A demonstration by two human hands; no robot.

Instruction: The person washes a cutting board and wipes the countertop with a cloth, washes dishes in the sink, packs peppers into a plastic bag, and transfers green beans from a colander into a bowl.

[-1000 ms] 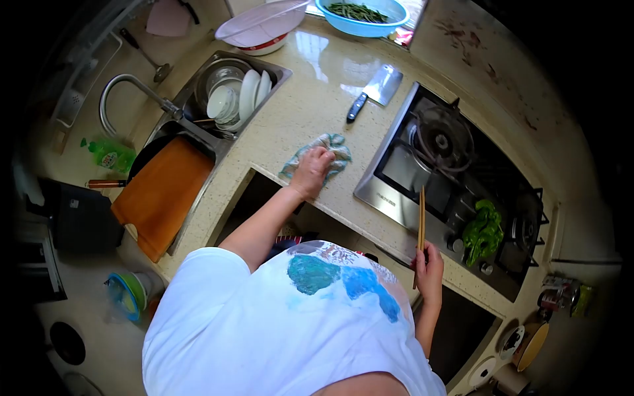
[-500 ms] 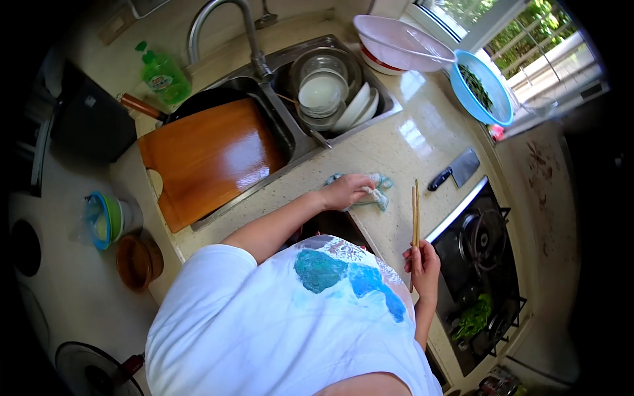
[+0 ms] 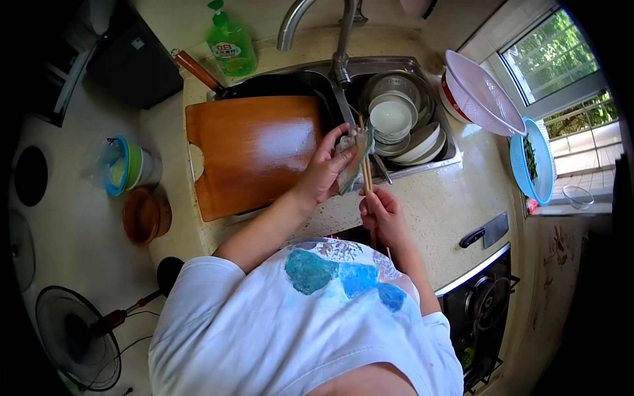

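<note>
Where fingers [image 3: 334,136] cover them, cloth [image 3: 349,175] and chopsticks [image 3: 367,173] show only partly.

The pale, speckled worktop [image 3: 449,208] holds a 2-basin steel sink [image 3: 422,169] and a black gas hob [image 3: 487,300], both set into it. 1 cleaver [image 3: 495,229] lies flat near the hob. 1 green soap bottle [image 3: 232,49] stands behind the sink, and 1 red-banded bowl [image 3: 452,101] stands beside it.
</note>
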